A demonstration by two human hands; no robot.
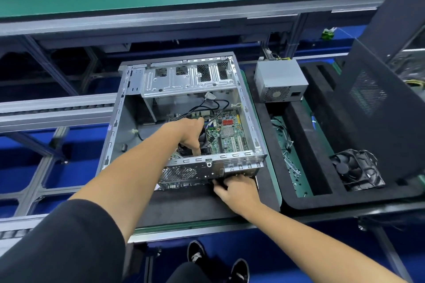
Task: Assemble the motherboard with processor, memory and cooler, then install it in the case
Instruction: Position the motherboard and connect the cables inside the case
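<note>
Judging from the layout, well into the last stage: green printed motherboard [226, 132] already lying flat on the floor of the open grey steel computer case [184, 108], toward its right and near walls. Black cooler fan [204, 142] apparently mounted on the board, though mostly hidden under the left hand [189, 133]. Processor and memory not visible enough to confirm. Left hand reaching down inside the case, fingers [196, 151] bent downward onto or round the cooler area; whether gripping or only pressing, cannot tell. Right hand [238, 190] outside, against the lower edge of the perforated rear panel [184, 173], fingers curled at that edge, probably steadying the case or seating the ports. Likely left: aligning the board with the rear cutouts and fixing it down; no screws seen. Loose black cables [213, 108] trailing over the board, unconnected as far as visible. On the black foam tray [299, 200] to the right, well apart, a grey boxy power supply [279, 81] and a second black fan [356, 171], both not yet fitted.
</note>
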